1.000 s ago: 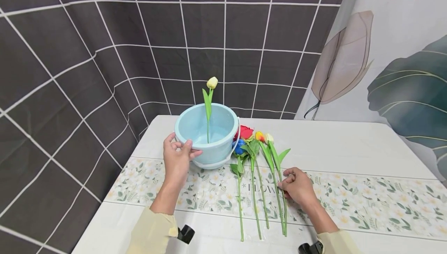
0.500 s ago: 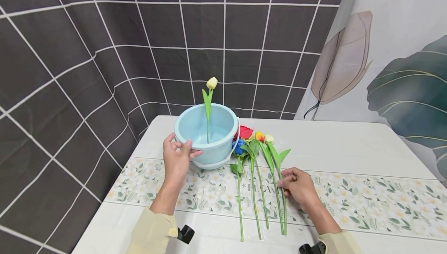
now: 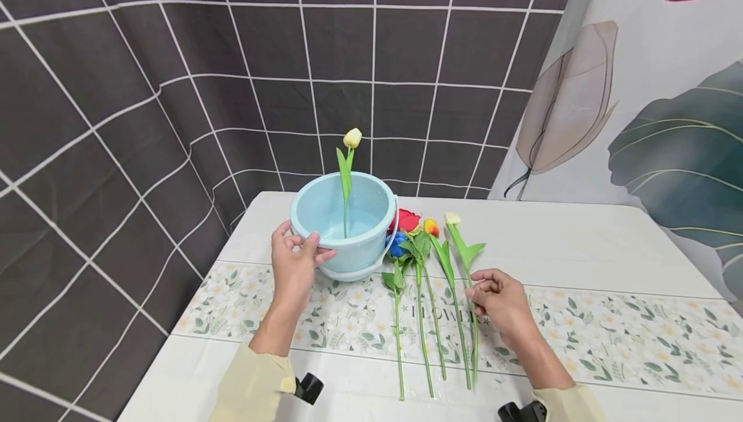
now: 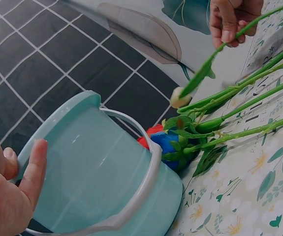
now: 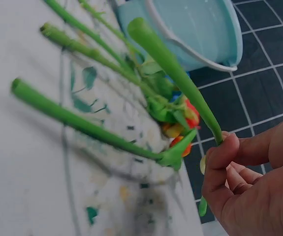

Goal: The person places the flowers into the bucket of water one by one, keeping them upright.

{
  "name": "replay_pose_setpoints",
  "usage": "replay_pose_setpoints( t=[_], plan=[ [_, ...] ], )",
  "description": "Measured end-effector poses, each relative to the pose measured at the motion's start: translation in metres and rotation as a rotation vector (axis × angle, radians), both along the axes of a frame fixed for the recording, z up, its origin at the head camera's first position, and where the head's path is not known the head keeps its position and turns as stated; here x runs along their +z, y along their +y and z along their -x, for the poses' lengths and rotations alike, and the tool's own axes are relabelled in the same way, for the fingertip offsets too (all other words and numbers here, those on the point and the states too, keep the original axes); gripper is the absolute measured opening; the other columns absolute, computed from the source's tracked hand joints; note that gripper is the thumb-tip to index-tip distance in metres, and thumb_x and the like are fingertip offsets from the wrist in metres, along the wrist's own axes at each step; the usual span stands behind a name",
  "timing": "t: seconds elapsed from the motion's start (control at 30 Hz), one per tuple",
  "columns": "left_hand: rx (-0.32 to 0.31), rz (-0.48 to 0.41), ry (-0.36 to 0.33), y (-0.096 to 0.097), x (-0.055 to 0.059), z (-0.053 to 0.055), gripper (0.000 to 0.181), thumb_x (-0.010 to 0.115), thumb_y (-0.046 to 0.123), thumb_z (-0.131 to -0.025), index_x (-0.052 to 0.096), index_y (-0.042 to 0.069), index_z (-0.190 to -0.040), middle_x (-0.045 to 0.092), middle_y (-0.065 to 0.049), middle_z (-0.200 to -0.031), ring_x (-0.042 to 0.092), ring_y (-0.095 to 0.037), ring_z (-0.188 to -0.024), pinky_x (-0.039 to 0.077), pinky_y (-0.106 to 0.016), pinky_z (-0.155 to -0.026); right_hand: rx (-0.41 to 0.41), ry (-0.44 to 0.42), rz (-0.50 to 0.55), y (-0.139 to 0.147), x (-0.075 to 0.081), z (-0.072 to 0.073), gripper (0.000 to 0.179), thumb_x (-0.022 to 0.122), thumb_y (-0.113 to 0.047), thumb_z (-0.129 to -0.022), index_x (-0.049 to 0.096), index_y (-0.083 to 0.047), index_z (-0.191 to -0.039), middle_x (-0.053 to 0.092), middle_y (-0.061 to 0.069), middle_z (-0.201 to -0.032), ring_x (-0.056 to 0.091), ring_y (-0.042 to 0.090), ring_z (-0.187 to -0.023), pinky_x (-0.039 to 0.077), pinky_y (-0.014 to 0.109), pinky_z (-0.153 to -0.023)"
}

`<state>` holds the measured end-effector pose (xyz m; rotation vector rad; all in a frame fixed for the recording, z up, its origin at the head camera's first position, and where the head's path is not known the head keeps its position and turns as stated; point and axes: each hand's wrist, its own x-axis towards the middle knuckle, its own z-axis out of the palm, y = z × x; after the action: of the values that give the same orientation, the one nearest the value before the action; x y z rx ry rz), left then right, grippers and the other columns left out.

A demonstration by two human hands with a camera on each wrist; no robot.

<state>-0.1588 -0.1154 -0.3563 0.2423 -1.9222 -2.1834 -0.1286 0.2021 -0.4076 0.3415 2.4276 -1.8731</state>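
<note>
My left hand [image 3: 293,268] grips the near rim of a light blue bucket [image 3: 356,257], its thumb at the rim. One pale yellow tulip [image 3: 352,138] stands upright inside. With thumb and fingers my right hand [image 3: 504,304] pinches the stem of a white tulip [image 3: 453,219]. The right wrist view has that stem [image 5: 180,78] slanting up from the fingertips, close over the table. Just left of it lie an orange-yellow tulip [image 3: 431,227], a blue flower [image 3: 398,245] and a red flower [image 3: 409,220], their heads close to the bucket.
The bucket's white handle [image 4: 143,189] hangs down its right side. Under the flowers runs a floral strip across the white table [image 3: 580,235]. A dark wall covering with white grid lines [image 3: 406,106] rises behind, beside a leaf-printed curtain [image 3: 650,41] at the right.
The white tulip in my right hand has shifted right, away from the orange-yellow one, and its head has come up a little. My left hand and the bucket have stayed put.
</note>
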Motion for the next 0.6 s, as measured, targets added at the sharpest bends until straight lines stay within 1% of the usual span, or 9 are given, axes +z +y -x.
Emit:
replay_pose_setpoints(
  t=[0.17, 0.27, 0.43, 0.6],
  plan=[
    [0.006, -0.002, -0.001, 0.000, 0.001, 0.001, 0.063, 0.048, 0.009, -0.101, 0.010, 0.008, -0.151, 0.040, -0.013, -0.105, 0.070, -0.012, -0.073, 0.058, -0.025, -0.081, -0.004, 0.036, 0.005, -0.002, 0.012, 0.002, 0.030, 0.056, 0.003, -0.095, 0.050, 0.005, -0.124, 0.063, 0.013, -0.090, 0.058, 0.018, -0.068, 0.055, 0.029, -0.059],
    [0.012, 0.000, -0.005, 0.000, 0.001, 0.001, 0.062, 0.048, 0.009, -0.101, 0.011, 0.008, -0.150, 0.040, -0.013, -0.104, 0.070, -0.012, -0.073, 0.058, -0.025, -0.081, -0.009, 0.057, 0.015, -0.003, 0.017, 0.003, 0.031, 0.057, 0.002, -0.095, 0.049, 0.004, -0.125, 0.062, 0.010, -0.089, 0.059, 0.018, -0.070, 0.057, 0.028, -0.061],
    [0.015, -0.003, -0.008, 0.000, 0.000, 0.002, 0.063, 0.049, 0.008, -0.100, 0.011, 0.008, -0.150, 0.040, -0.013, -0.104, 0.070, -0.013, -0.073, 0.058, -0.025, -0.081, -0.026, 0.079, 0.034, -0.005, 0.025, 0.008, 0.033, 0.059, 0.001, -0.094, 0.050, 0.003, -0.125, 0.061, 0.000, -0.084, 0.059, 0.014, -0.070, 0.057, 0.025, -0.062],
    [0.015, -0.022, -0.004, 0.000, 0.000, 0.001, 0.062, 0.049, 0.007, -0.100, 0.012, 0.007, -0.150, 0.039, -0.013, -0.103, 0.070, -0.012, -0.073, 0.058, -0.025, -0.081, -0.029, 0.111, 0.090, -0.010, 0.038, 0.015, 0.035, 0.060, -0.001, -0.094, 0.048, 0.003, -0.126, 0.060, -0.002, -0.083, 0.056, 0.010, -0.071, 0.056, 0.023, -0.062]
  ],
)
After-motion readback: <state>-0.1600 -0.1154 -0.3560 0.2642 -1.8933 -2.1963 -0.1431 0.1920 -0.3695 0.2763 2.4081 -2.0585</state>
